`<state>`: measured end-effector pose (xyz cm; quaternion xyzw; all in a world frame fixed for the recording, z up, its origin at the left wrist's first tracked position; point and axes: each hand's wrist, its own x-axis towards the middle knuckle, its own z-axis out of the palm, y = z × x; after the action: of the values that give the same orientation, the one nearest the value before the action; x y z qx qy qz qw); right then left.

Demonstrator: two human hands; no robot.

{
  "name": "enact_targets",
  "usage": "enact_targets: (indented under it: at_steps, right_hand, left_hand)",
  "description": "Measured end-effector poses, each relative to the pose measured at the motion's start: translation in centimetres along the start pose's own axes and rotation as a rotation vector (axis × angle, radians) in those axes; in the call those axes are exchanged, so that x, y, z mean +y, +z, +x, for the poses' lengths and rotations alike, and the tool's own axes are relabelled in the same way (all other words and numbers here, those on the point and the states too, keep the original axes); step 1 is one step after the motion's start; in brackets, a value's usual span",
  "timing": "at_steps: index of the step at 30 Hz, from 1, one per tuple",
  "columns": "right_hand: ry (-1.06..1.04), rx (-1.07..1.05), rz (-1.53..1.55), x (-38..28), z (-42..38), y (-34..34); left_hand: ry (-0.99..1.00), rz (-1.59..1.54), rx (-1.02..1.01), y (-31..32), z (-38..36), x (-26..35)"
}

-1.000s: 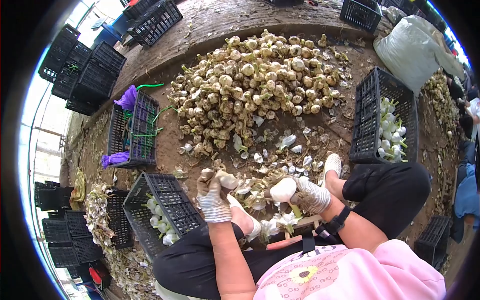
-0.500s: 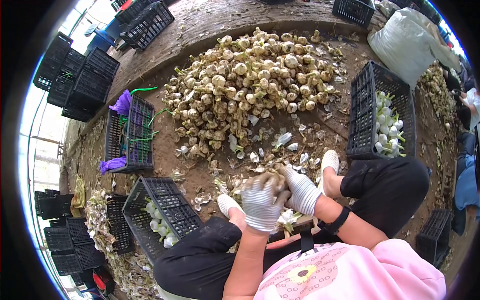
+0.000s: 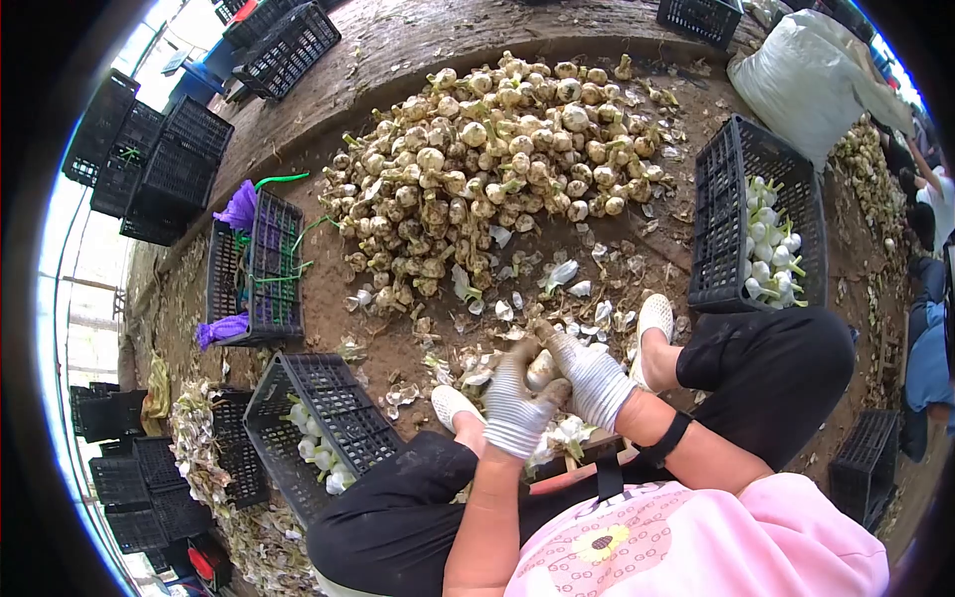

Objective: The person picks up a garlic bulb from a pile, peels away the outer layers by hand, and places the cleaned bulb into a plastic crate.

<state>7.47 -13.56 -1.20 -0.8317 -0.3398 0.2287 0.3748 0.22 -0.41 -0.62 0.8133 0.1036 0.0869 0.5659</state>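
Both hands wear grey-and-white striped gloves with soiled fingertips and meet low in the middle of the head view. Between them is a whitish garlic bulb [image 3: 542, 370], partly covered by the fingers. My left hand [image 3: 515, 403] is closed round its left side, thumb pointing right across the near side. From the right, my right hand [image 3: 595, 386] grips the same bulb, with the fingertips at its far end. Just below the hands lie pale peeled pieces [image 3: 569, 434]. Loose skins [image 3: 560, 276] are strewn over the soil beyond.
A large heap of unpeeled garlic [image 3: 477, 169] lies ahead. Cleaned white bulbs sit in a black crate [image 3: 708, 249] at right and another crate [image 3: 368, 408] at left. A crate with purple netting [image 3: 237, 211] stands farther left. Other people [image 3: 930, 328] are at the right edge.
My hands have turned and parted slightly, so the pale bulb now shows between them. My left hand has swung more upright, its thumb lying across the near side.
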Motion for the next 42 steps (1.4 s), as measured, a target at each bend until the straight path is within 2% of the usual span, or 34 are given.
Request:
enact_targets:
  at_steps: [1,4,5,7,9,12,13,15,16,18,19,20,21,22,24,28,30,32,33,35,36,37,38,39,40,42]
  right_hand:
    - [-0.027,0.009,0.16,2.8,0.2,2.1]
    - [0.198,0.061,0.79,-1.2,0.2,0.0]
    - [0.211,-0.001,0.711,0.1,0.2,0.4]
    - [0.138,-0.145,0.89,4.0,0.1,3.9]
    - [0.154,-0.115,0.868,2.7,-0.1,3.0]
    - [0.208,-0.158,0.91,0.1,-0.4,0.9]
    - [0.268,-0.148,0.954,-0.8,-0.5,0.4]
    - [0.337,-0.132,1.116,-0.9,-0.4,0.5]
    - [0.271,-0.123,1.007,-0.5,-0.1,0.8]
    - [0.151,-0.101,0.79,-1.0,0.2,0.7]
    - [0.283,-0.158,0.849,-1.8,0.0,-0.5]
    - [0.291,-0.132,0.902,-1.5,0.0,-0.3]
    - [0.294,-0.108,0.955,-1.1,0.1,0.2]
    - [0.299,-0.084,1.008,-0.7,0.2,0.6]
    - [0.24,-0.013,0.827,0.1,0.3,1.1]
    - [0.219,0.043,0.477,1.8,0.4,2.4]
    - [0.234,0.058,0.23,1.2,0.4,1.5]
    - [0.266,0.005,0.111,0.5,0.3,0.6]
    - [0.282,-0.022,0.052,0.4,0.2,0.5]
    - [0.227,0.0,0.19,2.1,0.1,1.9]
    - [0.196,0.014,0.258,2.2,0.2,2.3]
    - [0.125,0.068,0.459,2.1,0.1,2.7]
    - [0.085,0.083,0.516,4.9,0.5,5.0]
    - [0.044,0.095,0.572,7.6,1.0,7.2]
    - [0.062,0.093,0.526,7.1,0.9,6.7]
    - [0.099,0.084,0.358,4.0,0.5,3.6]
  left_hand:
    - [-0.319,-0.237,-0.052,0.4,-0.5,1.1]
    - [-0.154,-0.135,0.049,0.3,-0.2,0.1]
    - [-0.004,-0.038,0.104,0.6,-0.2,-0.2]
    - [0.11,0.071,0.121,1.3,-0.5,-0.9]
    - [0.156,0.111,0.165,1.9,-0.6,-0.8]
    - [-0.168,-0.608,0.333,3.2,-0.7,-1.7]
    - [-0.078,-0.391,0.384,2.8,-0.3,-1.8]
    - [-0.221,-0.526,0.329,1.6,0.7,-0.6]
    - [-0.291,-0.593,0.3,1.0,1.1,-0.4]
    - [-0.452,-0.873,0.413,-0.6,1.8,-1.0]
    - [-0.415,-0.864,0.42,-1.4,1.6,-1.3]
    - [-0.374,-0.853,0.43,-2.0,1.5,-1.0]
    - [-0.371,-0.759,0.43,-2.4,1.4,-0.6]
    - [-0.177,-0.454,0.388,-2.7,1.1,-0.1]
    - [0.195,0.154,0.28,-2.6,0.1,1.2]
    - [0.327,0.679,0.238,-1.6,-0.1,3.3]
    - [0.313,0.739,0.215,-1.4,-0.1,3.2]
    - [0.297,0.785,0.182,-1.5,-0.1,3.5]
    - [0.262,0.747,0.162,-1.5,0.2,3.2]
    - [0.184,0.674,0.124,-1.4,0.6,1.5]
    - [0.053,0.218,0.195,-1.0,0.6,-0.1]
    - [-0.185,-0.198,0.266,-1.2,0.9,-1.8]
    - [-0.42,-0.619,0.323,-1.9,1.3,-2.8]
    - [-0.439,-0.81,0.443,-2.8,1.7,-2.9]
    - [-0.447,-0.893,0.523,-3.9,1.6,-4.2]
    - [-0.548,-0.785,0.566,-4.4,1.7,-2.3]
